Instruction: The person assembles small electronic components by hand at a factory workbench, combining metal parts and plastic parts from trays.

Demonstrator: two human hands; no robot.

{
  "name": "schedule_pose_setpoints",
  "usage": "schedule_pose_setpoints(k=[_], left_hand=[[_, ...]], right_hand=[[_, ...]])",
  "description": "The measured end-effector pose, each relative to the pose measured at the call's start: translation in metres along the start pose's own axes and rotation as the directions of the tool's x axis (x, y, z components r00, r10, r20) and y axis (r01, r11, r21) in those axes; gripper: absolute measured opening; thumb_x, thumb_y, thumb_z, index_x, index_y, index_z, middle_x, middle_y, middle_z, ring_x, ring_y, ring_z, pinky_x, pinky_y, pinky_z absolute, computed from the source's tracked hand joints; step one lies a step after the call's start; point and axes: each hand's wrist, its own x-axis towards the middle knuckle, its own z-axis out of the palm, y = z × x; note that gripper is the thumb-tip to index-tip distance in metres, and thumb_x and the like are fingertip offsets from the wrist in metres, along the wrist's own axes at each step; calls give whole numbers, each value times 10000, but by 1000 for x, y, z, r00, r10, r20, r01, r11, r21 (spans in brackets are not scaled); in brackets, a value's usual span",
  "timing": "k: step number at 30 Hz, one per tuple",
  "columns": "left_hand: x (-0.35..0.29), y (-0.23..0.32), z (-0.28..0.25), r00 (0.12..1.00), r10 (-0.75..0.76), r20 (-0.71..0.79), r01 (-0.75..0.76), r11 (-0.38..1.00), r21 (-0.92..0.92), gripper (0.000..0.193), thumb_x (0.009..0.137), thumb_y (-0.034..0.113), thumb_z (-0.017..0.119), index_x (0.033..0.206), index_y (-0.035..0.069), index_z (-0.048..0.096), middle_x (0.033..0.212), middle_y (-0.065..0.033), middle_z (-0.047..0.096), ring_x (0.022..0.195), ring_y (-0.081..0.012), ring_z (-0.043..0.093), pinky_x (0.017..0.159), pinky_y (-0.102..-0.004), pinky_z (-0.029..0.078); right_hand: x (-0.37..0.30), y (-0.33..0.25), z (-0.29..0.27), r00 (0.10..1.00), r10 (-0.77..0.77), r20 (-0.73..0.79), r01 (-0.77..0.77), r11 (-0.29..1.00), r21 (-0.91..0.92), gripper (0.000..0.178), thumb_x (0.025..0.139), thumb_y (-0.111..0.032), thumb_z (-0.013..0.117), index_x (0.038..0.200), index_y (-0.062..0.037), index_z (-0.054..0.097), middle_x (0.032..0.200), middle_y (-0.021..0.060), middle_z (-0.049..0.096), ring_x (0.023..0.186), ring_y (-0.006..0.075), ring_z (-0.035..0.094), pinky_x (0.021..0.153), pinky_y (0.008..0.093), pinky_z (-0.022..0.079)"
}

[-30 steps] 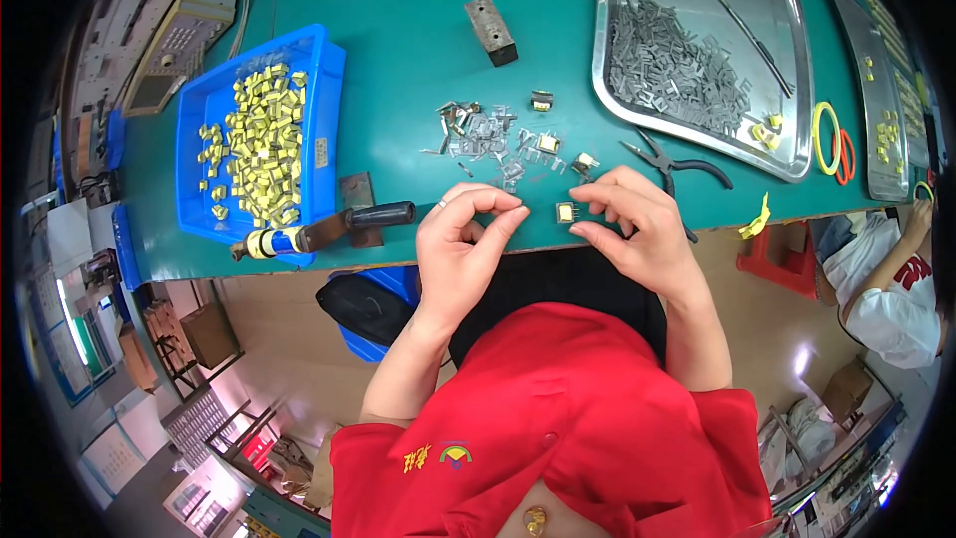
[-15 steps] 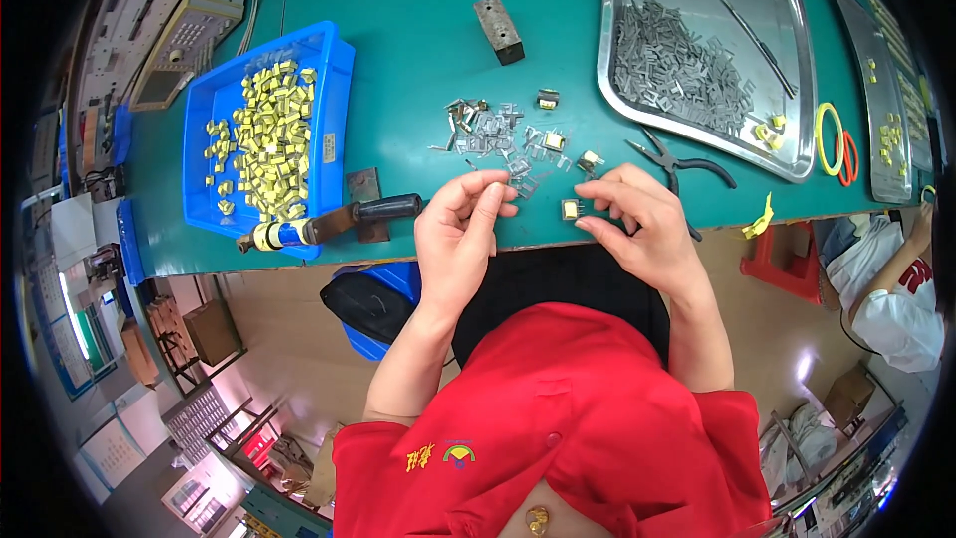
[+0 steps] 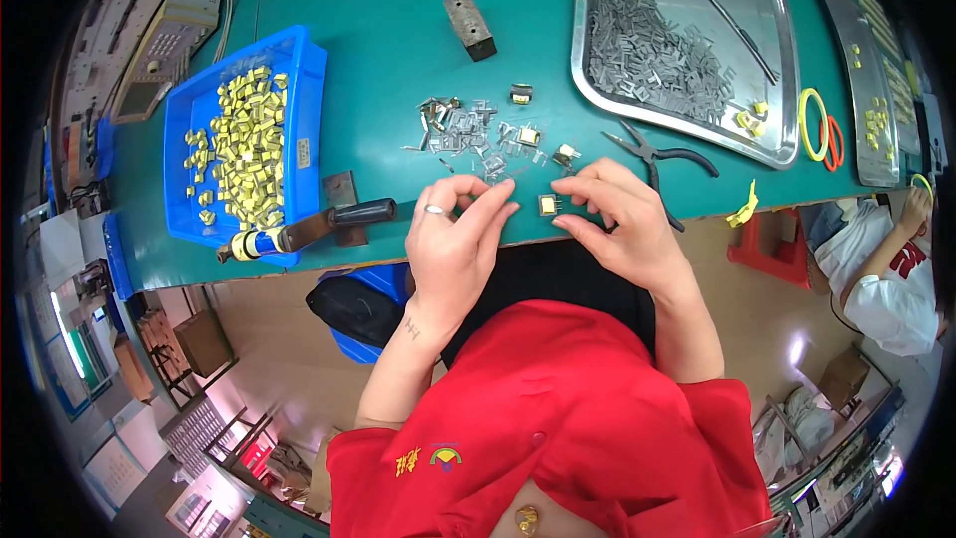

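Observation:
My left hand (image 3: 453,251) is closed, thumb and index finger drawn together at the near edge of a pile of small clear-grey metal clips (image 3: 463,127). Whatever is between its fingertips is too small to make out. My right hand (image 3: 622,219) curves its thumb and index finger around a small yellow-wound transformer (image 3: 548,205), whose pins point into the palm. Just beyond that hand lies a similar transformer (image 3: 566,153). Another, with a yellow face (image 3: 529,135), lies beside the clips, and a dark one (image 3: 521,94) sits farther back.
A blue bin (image 3: 311,110) of yellow parts stands left, with a black-handled tool (image 3: 363,212) near it. Pliers (image 3: 652,154) lie right of my hands, below a metal tray (image 3: 588,90) of grey cores (image 3: 657,60). A metal block (image 3: 468,25) lies behind. At far right a co-worker's hand (image 3: 914,209) shows.
My left hand has rolled over, its back and ring now showing, and its fingertips reach a little farther right. The right hand and transformer keep their place. The whole view has shifted slightly.

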Motion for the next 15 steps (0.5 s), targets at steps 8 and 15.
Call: schedule_pose_setpoints(k=[8, 15], left_hand=[[0, 7, 1, 980, -107, 169, 142, 967, -213, 273, 763, 56, 786, 1027, 59, 718, 856, -55, 616, 734, -227, 605, 632, -335, 500], [3, 11, 10, 986, -27, 163, 46, 992, -116, 260, 772, 102, 783, 1020, 62, 714, 844, -43, 627, 752, -225, 626, 615, -340, 507]], right_hand=[[-1, -1, 1, 1000, 2, -12, -2, 1000, -11, 317, 742, 12, 780, 1043, -42, 692, 876, 66, 613, 720, 166, 572, 543, 276, 431], [-1, 4, 2, 999, -45, -21, 44, 998, -50, 297, 735, 25, 766, 1017, -28, 691, 868, 80, 616, 732, 194, 592, 569, 301, 456]])
